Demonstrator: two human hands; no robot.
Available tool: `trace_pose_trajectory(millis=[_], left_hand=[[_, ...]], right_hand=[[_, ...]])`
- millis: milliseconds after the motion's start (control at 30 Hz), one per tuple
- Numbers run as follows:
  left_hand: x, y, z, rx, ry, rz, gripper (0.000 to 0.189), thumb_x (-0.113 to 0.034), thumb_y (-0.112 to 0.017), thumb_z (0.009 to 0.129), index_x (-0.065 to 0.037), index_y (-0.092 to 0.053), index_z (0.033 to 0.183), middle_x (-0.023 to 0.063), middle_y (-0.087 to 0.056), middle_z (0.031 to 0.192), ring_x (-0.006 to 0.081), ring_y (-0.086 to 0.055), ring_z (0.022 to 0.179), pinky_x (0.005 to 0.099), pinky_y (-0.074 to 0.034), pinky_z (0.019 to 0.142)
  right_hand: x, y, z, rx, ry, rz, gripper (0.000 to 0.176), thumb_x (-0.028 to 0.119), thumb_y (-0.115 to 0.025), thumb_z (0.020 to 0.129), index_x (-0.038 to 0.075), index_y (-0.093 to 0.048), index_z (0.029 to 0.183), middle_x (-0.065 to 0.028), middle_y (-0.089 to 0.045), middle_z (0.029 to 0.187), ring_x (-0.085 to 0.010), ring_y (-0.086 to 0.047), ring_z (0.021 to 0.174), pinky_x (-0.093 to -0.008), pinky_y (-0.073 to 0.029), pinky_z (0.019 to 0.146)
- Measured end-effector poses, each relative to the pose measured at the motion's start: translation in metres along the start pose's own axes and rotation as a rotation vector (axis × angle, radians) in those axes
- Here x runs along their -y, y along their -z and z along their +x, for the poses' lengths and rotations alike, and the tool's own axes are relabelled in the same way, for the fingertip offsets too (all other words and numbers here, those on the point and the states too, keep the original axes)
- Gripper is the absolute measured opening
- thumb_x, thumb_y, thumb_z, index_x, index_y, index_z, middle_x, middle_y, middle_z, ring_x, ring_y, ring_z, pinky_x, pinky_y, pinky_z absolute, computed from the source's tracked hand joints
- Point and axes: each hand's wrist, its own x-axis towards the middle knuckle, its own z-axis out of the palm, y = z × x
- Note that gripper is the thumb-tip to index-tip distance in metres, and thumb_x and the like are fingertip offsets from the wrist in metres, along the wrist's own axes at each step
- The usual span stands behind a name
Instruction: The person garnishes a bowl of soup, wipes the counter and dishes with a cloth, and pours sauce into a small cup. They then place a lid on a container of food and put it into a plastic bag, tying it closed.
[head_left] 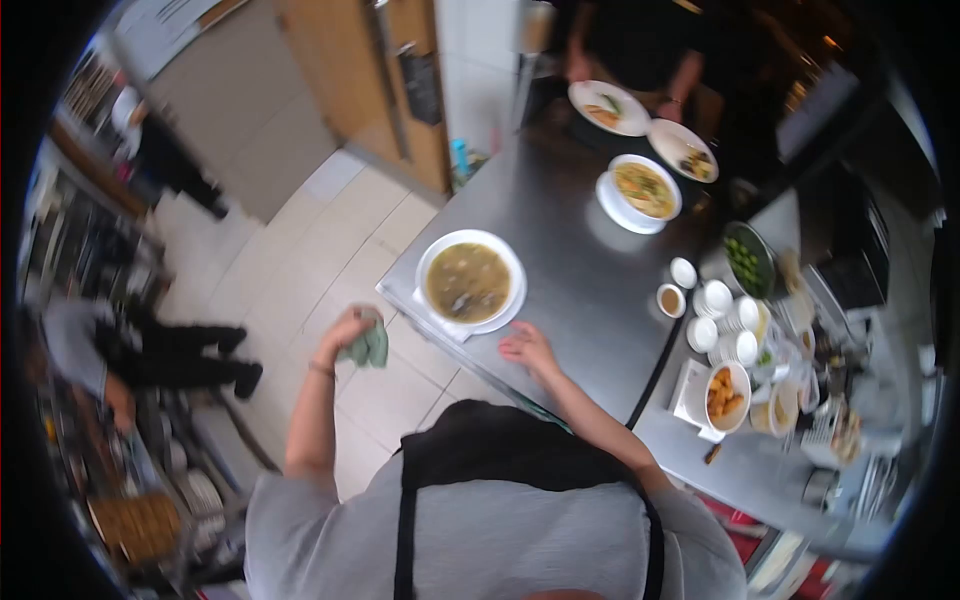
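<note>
My left hand (350,325) is closed around a green cloth (368,346), held over the floor off the counter's left edge. My right hand (528,346) is open with fingers apart, just below the near right rim of a white soup bowl and touching nothing I can make out. That bowl (514,268) stands upright on a white plate (493,326), with a white napkin (440,321) under it. Brownish soup (467,283) with pale and dark pieces fills it.
Across the steel counter (590,290) stands another soup bowl (645,190). Behind it a co-worker's hands hold two plates (610,108) of food. Small white cups (712,300), a pot of greens (745,262) and a fried-food bowl (727,396) crowd the right. Two people are at left.
</note>
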Motion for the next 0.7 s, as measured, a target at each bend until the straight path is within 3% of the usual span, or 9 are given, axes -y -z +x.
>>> trace_pose_trajectory(millis=[33, 100, 233, 300, 333, 433, 467, 700], left_hand=[[-0.011, -0.023, -0.004, -0.028, -0.013, -0.058, 0.011, -0.011, -0.053, 0.072, -0.003, -0.059, 0.076, 0.0029, -0.059, 0.069, 0.0117, -0.055, 0.064, 0.0255, -0.046, 0.060], [-0.016, -0.065, 0.004, -0.120, 0.083, 0.027, 0.026, -0.026, -0.068, 0.072, -0.002, -0.059, 0.076, 0.0031, -0.058, 0.068, 0.0106, -0.053, 0.062, 0.0258, -0.045, 0.057], [-0.009, -0.111, 0.031, -0.174, 0.069, -0.221, 0.020, -0.018, -0.058, 0.080, 0.001, -0.057, 0.084, 0.0050, -0.058, 0.069, 0.0124, -0.055, 0.059, 0.0265, -0.045, 0.054], [0.007, -0.117, 0.052, -0.197, 0.069, -0.174, 0.016, -0.010, -0.053, 0.080, 0.004, -0.056, 0.086, 0.0089, -0.059, 0.071, 0.0161, -0.057, 0.060, 0.0279, -0.046, 0.054], [0.008, -0.121, 0.056, -0.208, 0.120, -0.379, 0.015, -0.003, -0.051, 0.076, 0.007, -0.055, 0.086, 0.0130, -0.059, 0.074, 0.0200, -0.059, 0.061, 0.0297, -0.047, 0.054], [0.012, -0.120, 0.069, -0.171, 0.205, -0.530, 0.021, -0.004, -0.055, 0.076, 0.010, -0.054, 0.092, 0.0143, -0.059, 0.077, 0.0212, -0.059, 0.066, 0.0321, -0.048, 0.056], [0.007, -0.121, 0.070, -0.167, 0.204, -0.584, 0.019, -0.002, -0.054, 0.075, 0.011, -0.053, 0.089, 0.0157, -0.058, 0.077, 0.0233, -0.059, 0.065, 0.0343, -0.048, 0.056], [-0.002, -0.131, 0.097, -0.241, 0.179, -0.556, 0.011, -0.001, -0.054, 0.074, 0.009, -0.055, 0.078, 0.0131, -0.057, 0.073, 0.0215, -0.057, 0.059, 0.0336, -0.047, 0.052]], right_hand=[[-0.003, -0.003, 0.000, 0.004, 0.011, -0.012, 0.041, 0.006, -0.051, 0.082, 0.001, -0.037, 0.119, -0.0143, -0.056, 0.094, -0.0211, -0.059, 0.080, -0.0306, -0.051, 0.069], [-0.005, -0.009, -0.004, -0.018, 0.041, -0.002, 0.039, 0.009, -0.052, 0.082, 0.001, -0.038, 0.118, -0.0140, -0.057, 0.093, -0.0203, -0.060, 0.079, -0.0303, -0.051, 0.068], [-0.008, -0.013, -0.013, -0.012, 0.039, -0.076, 0.038, 0.013, -0.054, 0.082, 0.001, -0.042, 0.116, -0.0121, -0.057, 0.093, -0.0182, -0.059, 0.081, -0.0288, -0.050, 0.069], [-0.010, -0.008, -0.015, 0.049, 0.029, -0.106, 0.034, 0.015, -0.054, 0.083, 0.003, -0.045, 0.114, -0.0101, -0.057, 0.091, -0.0170, -0.059, 0.080, -0.0279, -0.050, 0.068], [-0.012, -0.005, -0.017, 0.054, 0.052, -0.112, 0.030, 0.017, -0.053, 0.084, 0.005, -0.049, 0.110, -0.0078, -0.058, 0.090, -0.0155, -0.059, 0.078, -0.0270, -0.049, 0.067], [-0.005, 0.000, -0.029, 0.018, 0.021, -0.167, 0.030, 0.018, -0.052, 0.085, 0.002, -0.048, 0.110, -0.0089, -0.057, 0.093, -0.0162, -0.058, 0.081, -0.0273, -0.048, 0.071], [-0.007, 0.003, -0.032, 0.002, 0.063, -0.160, 0.026, 0.019, -0.053, 0.084, 0.004, -0.053, 0.106, -0.0061, -0.059, 0.088, -0.0144, -0.059, 0.078, -0.0258, -0.049, 0.066], [-0.014, 0.032, -0.053, -0.034, 0.136, -0.237, 0.026, 0.019, -0.054, 0.084, 0.003, -0.053, 0.105, -0.0066, -0.059, 0.088, -0.0136, -0.059, 0.077, -0.0256, -0.049, 0.066]])
